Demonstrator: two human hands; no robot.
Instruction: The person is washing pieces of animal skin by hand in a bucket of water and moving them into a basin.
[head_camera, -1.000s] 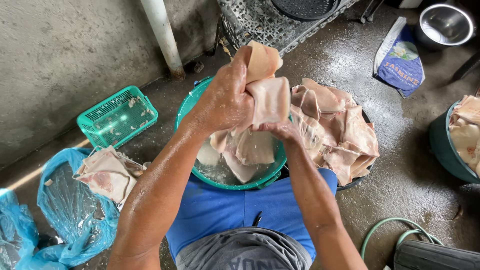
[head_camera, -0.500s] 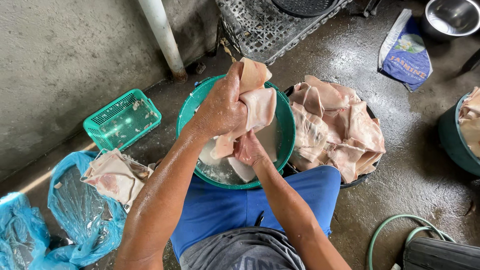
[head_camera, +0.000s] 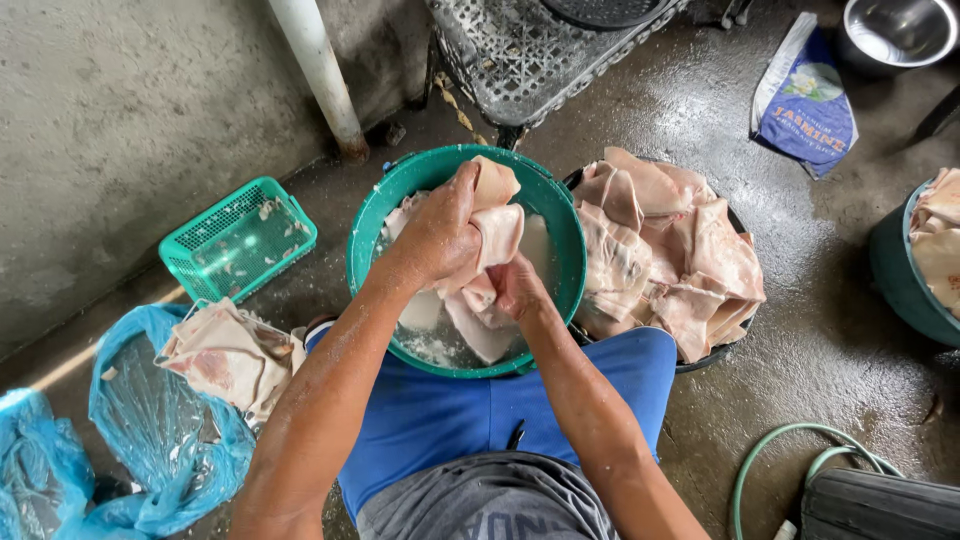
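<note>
I have both hands over the green basin (head_camera: 560, 215), which sits on the wet concrete floor (head_camera: 820, 340) between my knees. My left hand (head_camera: 440, 235) is clenched around a pale slab of pork skin (head_camera: 495, 215), its upper flap folded up above my knuckles; the grip is tight, fingers wrapped over the top. My right hand (head_camera: 515, 285) is just below it, grasping the lower hanging part of the same piece, thumb pressed into the skin. The piece hangs above cloudy water and more pale pieces lying in the basin.

Just to the right of the basin, touching its rim, a dark tub (head_camera: 740, 345) carries a heap of pink skins (head_camera: 665, 250). At my left, a blue plastic bag (head_camera: 150, 440) lies open on the floor with more skins (head_camera: 230, 355) on it, and a small green basket (head_camera: 238, 240) stands near the wall. A white pipe (head_camera: 318, 75) runs up the wall behind, and a green hose (head_camera: 790, 450) curls at lower right.
</note>
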